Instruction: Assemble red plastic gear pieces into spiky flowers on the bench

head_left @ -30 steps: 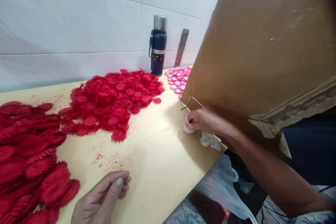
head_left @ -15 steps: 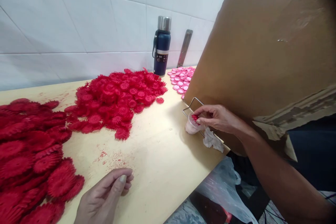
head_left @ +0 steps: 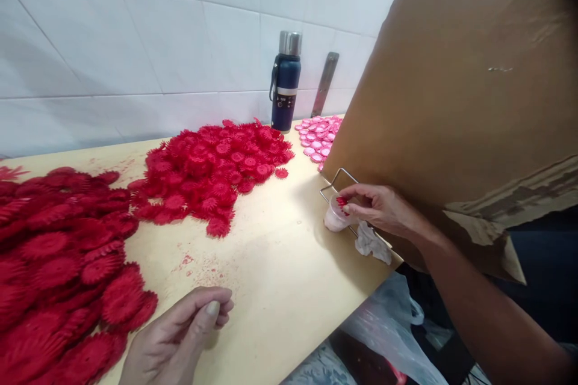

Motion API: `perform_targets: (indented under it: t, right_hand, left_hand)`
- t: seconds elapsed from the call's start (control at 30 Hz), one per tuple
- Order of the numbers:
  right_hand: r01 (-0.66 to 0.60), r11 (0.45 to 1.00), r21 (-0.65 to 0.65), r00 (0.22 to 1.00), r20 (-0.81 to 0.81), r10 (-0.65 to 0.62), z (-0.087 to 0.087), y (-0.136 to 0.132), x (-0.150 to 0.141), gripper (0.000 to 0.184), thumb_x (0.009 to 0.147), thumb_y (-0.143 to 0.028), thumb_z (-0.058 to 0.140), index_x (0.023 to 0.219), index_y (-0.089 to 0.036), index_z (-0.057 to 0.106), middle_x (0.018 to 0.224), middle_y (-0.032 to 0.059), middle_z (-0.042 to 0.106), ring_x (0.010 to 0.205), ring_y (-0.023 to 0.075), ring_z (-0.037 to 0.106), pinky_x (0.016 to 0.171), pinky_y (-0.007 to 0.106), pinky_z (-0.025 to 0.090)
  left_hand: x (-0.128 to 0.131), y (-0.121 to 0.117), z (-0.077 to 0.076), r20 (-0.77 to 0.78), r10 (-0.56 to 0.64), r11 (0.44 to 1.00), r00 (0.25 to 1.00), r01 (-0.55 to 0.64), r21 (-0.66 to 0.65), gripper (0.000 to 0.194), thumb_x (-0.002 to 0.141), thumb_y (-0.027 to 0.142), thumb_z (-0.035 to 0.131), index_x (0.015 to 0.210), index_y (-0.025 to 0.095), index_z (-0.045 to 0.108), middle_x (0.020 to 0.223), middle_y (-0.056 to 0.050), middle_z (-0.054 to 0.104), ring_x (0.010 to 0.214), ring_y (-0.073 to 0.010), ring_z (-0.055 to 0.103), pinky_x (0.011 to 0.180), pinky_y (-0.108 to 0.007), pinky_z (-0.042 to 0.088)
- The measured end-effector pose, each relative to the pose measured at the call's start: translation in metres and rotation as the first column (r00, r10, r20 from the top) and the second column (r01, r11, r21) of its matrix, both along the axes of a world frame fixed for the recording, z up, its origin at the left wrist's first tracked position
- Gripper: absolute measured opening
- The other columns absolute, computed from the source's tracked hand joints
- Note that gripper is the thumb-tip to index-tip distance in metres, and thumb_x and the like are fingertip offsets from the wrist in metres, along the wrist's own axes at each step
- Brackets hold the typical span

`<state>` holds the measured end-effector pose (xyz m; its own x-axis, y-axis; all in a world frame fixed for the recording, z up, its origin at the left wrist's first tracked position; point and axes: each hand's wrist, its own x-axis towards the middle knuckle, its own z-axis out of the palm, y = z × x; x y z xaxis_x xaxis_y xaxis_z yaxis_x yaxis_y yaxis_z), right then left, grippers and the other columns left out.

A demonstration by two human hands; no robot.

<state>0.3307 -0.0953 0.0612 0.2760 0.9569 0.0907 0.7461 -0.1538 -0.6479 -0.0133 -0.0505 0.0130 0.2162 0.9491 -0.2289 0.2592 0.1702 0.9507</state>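
Two bare hands are at a pale yellow, flat table (head_left: 280, 307). The right hand (head_left: 383, 207) has its thumb and finger closed on one small, round red piece with a fringed edge (head_left: 342, 204). It holds this piece at the mouth of a small, clear cup with pale pink stuff in it (head_left: 335, 219). I cannot tell if the piece touches the pink stuff.

The left hand (head_left: 180, 331) is over the near part of the table. Its fingers are curled in and its thumb lies against them. I cannot tell if something tiny is tucked inside. Red crumbs (head_left: 198, 264) lie on the table just past it.

Beside the cup are a bent, shiny metal wire (head_left: 345, 171) and a crumpled, whitish wad (head_left: 372, 243). A big, brown cardboard sheet (head_left: 456, 90) leans up behind them.

A heap of small, fringed red rounds (head_left: 208, 168) sits in the middle, toward the wall. A heap of bigger-looking, fringed red rounds (head_left: 58, 252) is on the left. At the back, a tall, dark blue bottle with a silver cap (head_left: 286, 87) stands upright between the middle heap and a patch of pink and white rounds (head_left: 318, 135).
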Motion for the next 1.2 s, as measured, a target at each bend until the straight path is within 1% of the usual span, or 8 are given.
perform_targets:
  t: [0.13, 0.37, 0.5, 0.6, 0.7, 0.8, 0.97, 1.2]
  right_hand:
    - [0.072, 0.997, 0.028, 0.997, -0.038, -0.071, 0.003, 0.0, -0.001, 0.027, 0.073, -0.037, 0.059, 0.09, -0.018, 0.067, 0.057, -0.0016, 0.056, 0.044, 0.0074, 0.039, 0.039, 0.02, 0.027]
    - [0.101, 0.974, 0.203, 0.809, -0.587, 0.039, 0.015, 0.002, -0.031, 0.031, 0.071, -0.039, 0.066, 0.096, -0.021, 0.063, 0.088, 0.0059, 0.066, 0.064, 0.0131, 0.059, 0.051, 0.024, 0.044]
    - [-0.143, 0.957, 0.254, 0.665, -0.691, 0.283, 0.003, 0.02, -0.08, 0.031, 0.075, -0.041, 0.062, 0.098, -0.021, 0.063, 0.082, 0.0048, 0.065, 0.054, 0.0103, 0.053, 0.048, 0.024, 0.044]
    - [-0.303, 0.895, 0.327, 0.573, -0.688, 0.446, -0.013, 0.037, -0.118, 0.027, 0.078, -0.037, 0.059, 0.099, -0.02, 0.062, 0.091, 0.0055, 0.066, 0.069, 0.0133, 0.059, 0.059, 0.027, 0.05]
    - [-0.365, 0.849, 0.382, 0.697, -0.492, 0.522, -0.025, 0.047, -0.146, 0.022, 0.082, -0.027, 0.055, 0.101, -0.02, 0.062, 0.098, 0.0065, 0.064, 0.086, 0.0164, 0.06, 0.076, 0.033, 0.051]
    - [-0.41, 0.805, 0.429, 0.823, -0.207, 0.53, -0.03, 0.051, -0.159, 0.021, 0.082, -0.02, 0.053, 0.101, -0.02, 0.064, 0.101, 0.0079, 0.061, 0.094, 0.0182, 0.056, 0.084, 0.037, 0.047]
    - [-0.385, 0.813, 0.438, 0.873, -0.115, 0.475, -0.029, 0.054, -0.159, 0.023, 0.084, -0.021, 0.051, 0.104, -0.02, 0.061, 0.098, 0.0071, 0.06, 0.084, 0.0157, 0.057, 0.076, 0.032, 0.048]
    - [-0.434, 0.832, 0.346, 0.856, -0.129, 0.5, -0.034, 0.061, -0.159, 0.019, 0.085, -0.024, 0.049, 0.096, -0.02, 0.063, 0.091, 0.0057, 0.061, 0.078, 0.0148, 0.058, 0.07, 0.029, 0.047]
  left_hand:
    - [0.003, 0.003, 0.008, -0.02, -0.01, 1.0, 1.0, 0.01, 0.02, 0.033, 0.056, 0.051, 0.068, 0.072, 0.021, 0.072, 0.067, -0.005, 0.069, 0.064, -0.0199, 0.063, 0.053, -0.025, 0.053]
    - [0.033, 0.005, 0.02, 0.258, -0.006, 0.997, 0.966, 0.024, -0.068, 0.039, 0.072, 0.042, 0.062, 0.106, 0.024, 0.061, 0.1, -0.005, 0.067, 0.081, -0.0167, 0.063, 0.068, -0.025, 0.051]
    - [0.068, 0.005, 0.035, 0.603, 0.015, 0.969, 0.798, 0.137, -0.205, 0.039, 0.081, 0.045, 0.049, 0.112, 0.021, 0.057, 0.116, -0.01, 0.06, 0.102, -0.0202, 0.058, 0.083, -0.034, 0.049]
    - [0.083, 0.011, 0.038, 0.771, 0.082, 0.948, 0.631, 0.19, -0.256, 0.031, 0.084, 0.039, 0.045, 0.1, 0.019, 0.061, 0.108, -0.008, 0.062, 0.099, -0.0196, 0.058, 0.082, -0.035, 0.05]
    - [0.078, 0.018, 0.031, 0.806, 0.214, 0.947, 0.552, 0.085, -0.31, 0.019, 0.08, 0.018, 0.049, 0.094, 0.017, 0.061, 0.096, -0.005, 0.064, 0.084, -0.0139, 0.061, 0.075, -0.029, 0.05]
    - [0.063, 0.022, 0.019, 0.783, 0.276, 0.951, 0.558, -0.042, -0.305, 0.018, 0.075, 0.007, 0.049, 0.087, 0.014, 0.061, 0.082, -0.004, 0.064, 0.071, -0.0099, 0.06, 0.067, -0.023, 0.048]
    - [0.042, 0.025, 0.01, 0.701, 0.346, 0.935, 0.624, -0.166, -0.314, 0.012, 0.072, 0.006, 0.048, 0.077, 0.013, 0.056, 0.063, -0.001, 0.058, 0.053, -0.009, 0.054, 0.05, -0.021, 0.043]
    - [0.032, 0.032, 0.008, 0.599, 0.368, 0.93, 0.711, -0.267, -0.254, 0.011, 0.067, 0.005, 0.044, 0.066, 0.015, 0.049, 0.051, 0.005, 0.046, 0.035, -0.0023, 0.033, 0.036, -0.015, 0.017]
